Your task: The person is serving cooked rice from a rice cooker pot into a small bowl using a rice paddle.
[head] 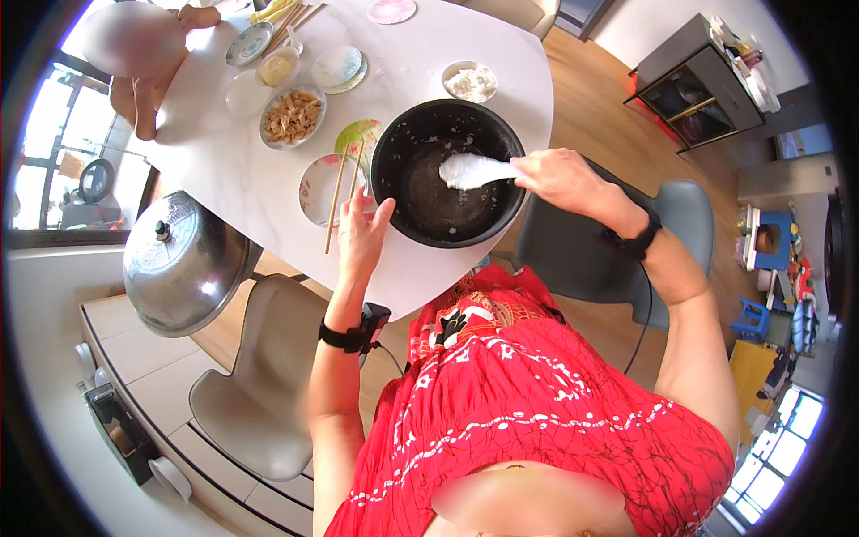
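Note:
My right hand (pixel 564 178) grips the handle of a white rice paddle (pixel 463 172), whose blade is inside a black cooking pot (pixel 446 231). Bits of white rice cling to the pot's wall and bottom. Left of the pot, my left hand (pixel 362 231) is spread and holds nothing. Its thumb is close to the pot's rim; whether it touches cannot be made out. Just beyond its fingertips, a pair of wooden chopsticks (pixel 337 181) lies across a flower-patterned plate (pixel 315 191). A bowl of white rice (pixel 472 82) stands behind the pot.
Farther back on the white table (pixel 402 64) are a bowl of chopped food (pixel 292 118), a small bowl (pixel 276 70), a blue-patterned plate (pixel 249 44) and scalloped coasters (pixel 337 67). Another person's arm (pixel 144 107) rests at the far left. Chairs (pixel 268 376) and a domed metal lid (pixel 184 265) flank the table.

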A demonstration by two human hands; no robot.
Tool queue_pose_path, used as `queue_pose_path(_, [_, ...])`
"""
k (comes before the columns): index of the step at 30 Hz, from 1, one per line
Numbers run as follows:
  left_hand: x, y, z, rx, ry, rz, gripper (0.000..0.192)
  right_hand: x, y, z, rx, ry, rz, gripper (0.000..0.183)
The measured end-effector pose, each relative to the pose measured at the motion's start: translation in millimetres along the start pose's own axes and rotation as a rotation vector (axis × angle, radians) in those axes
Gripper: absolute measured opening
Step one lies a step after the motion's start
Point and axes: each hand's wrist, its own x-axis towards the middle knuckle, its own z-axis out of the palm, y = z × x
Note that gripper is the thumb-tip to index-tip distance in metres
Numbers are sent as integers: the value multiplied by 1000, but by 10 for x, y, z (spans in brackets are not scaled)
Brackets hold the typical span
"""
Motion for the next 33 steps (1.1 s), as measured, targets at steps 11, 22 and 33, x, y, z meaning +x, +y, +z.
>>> queue_pose_path(11, [18,119,282,-701,-367,-104,68,433,-167,247,-134,-111,64,17])
queue_pose_path(22, [-49,332,387,-413,-314,-21,69,710,27,596,19,-5,362,21])
queue_pose_path(33, [-16,371,386,-480,-364,16,70,546,-168,704,283,217,419,16])
